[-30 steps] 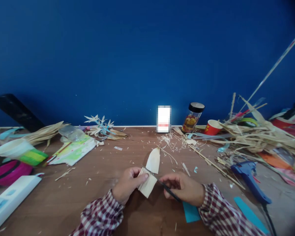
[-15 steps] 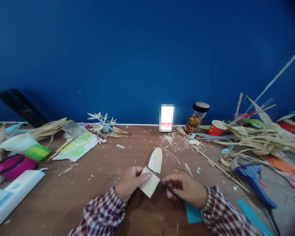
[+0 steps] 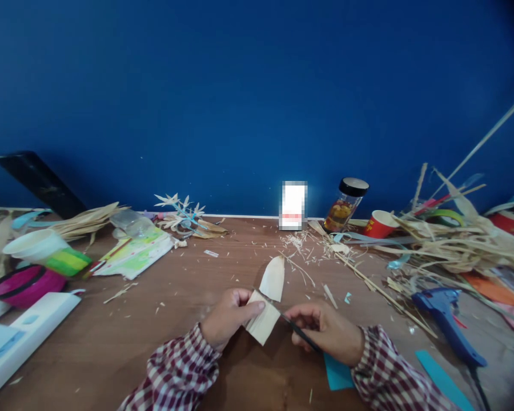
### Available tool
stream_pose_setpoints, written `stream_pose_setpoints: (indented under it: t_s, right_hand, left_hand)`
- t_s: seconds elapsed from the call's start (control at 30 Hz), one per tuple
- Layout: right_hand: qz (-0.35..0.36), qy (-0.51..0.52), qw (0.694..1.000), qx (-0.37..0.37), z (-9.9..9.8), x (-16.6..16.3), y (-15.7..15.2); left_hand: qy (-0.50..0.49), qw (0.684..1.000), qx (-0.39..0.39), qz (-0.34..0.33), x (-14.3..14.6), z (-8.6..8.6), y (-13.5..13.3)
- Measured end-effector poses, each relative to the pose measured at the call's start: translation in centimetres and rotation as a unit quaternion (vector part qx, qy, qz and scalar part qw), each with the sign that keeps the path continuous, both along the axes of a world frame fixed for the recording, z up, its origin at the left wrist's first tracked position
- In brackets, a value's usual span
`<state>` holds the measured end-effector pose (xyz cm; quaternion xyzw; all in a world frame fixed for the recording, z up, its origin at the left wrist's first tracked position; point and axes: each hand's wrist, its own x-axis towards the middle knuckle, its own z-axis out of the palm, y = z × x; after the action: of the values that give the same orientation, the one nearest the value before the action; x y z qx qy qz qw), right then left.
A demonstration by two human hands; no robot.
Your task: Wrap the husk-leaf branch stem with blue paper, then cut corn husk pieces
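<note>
A pale dried husk piece in two parts lies between my hands. Its squarish lower part is pinched between the thumb and fingers of my left hand; the pointed upper part rests beyond. Whether the two parts are joined I cannot tell. Closed around a slim dark tool is my right hand. The tool's thin front end runs along the line between the two husk parts; its exact kind is unclear. Blue-green paper lies under my right wrist.
A blue glue gun lies at right, before a heap of husk strips. A red cup, a jar and a lit screen stand at the back. At left are a white power strip and pink bowl.
The whole view has shifted slightly. Both hands keep nearly the same pose, with the husk piece and the dark tool still held.
</note>
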<state>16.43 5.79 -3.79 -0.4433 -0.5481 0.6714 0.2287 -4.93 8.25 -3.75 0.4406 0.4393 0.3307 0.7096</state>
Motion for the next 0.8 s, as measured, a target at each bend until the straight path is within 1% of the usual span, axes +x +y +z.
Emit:
stream_pose_setpoints:
  t_s: [0.13,0.23,0.33,0.4,0.63,0.8]
  right_hand:
    - [-0.014,0.010,1.000,-0.007,0.0,-0.1,0.1]
    - [-0.020,0.030,0.999,-0.024,0.7,-0.3,0.1]
    - [-0.008,0.040,0.998,-0.039,1.6,-0.5,0.2]
    - [0.001,0.037,0.998,-0.047,1.8,-0.4,0.2]
    - [0.017,0.041,0.997,-0.056,1.3,-0.3,0.2]
    - [-0.011,0.068,0.996,-0.050,1.3,-0.2,0.4]
  left_hand:
    - [-0.007,1.000,-0.003,-0.005,0.0,0.0,0.0]
    - [-0.012,1.000,-0.001,0.010,0.0,0.0,0.0]
    - [-0.023,1.000,0.000,0.017,0.0,-0.1,0.0]
    - [-0.027,1.000,0.001,0.014,0.0,-0.1,-0.1]
    - [-0.020,1.000,-0.005,-0.005,0.1,0.1,0.0]
    - [-0.027,0.999,0.013,-0.034,-0.1,0.1,0.0]
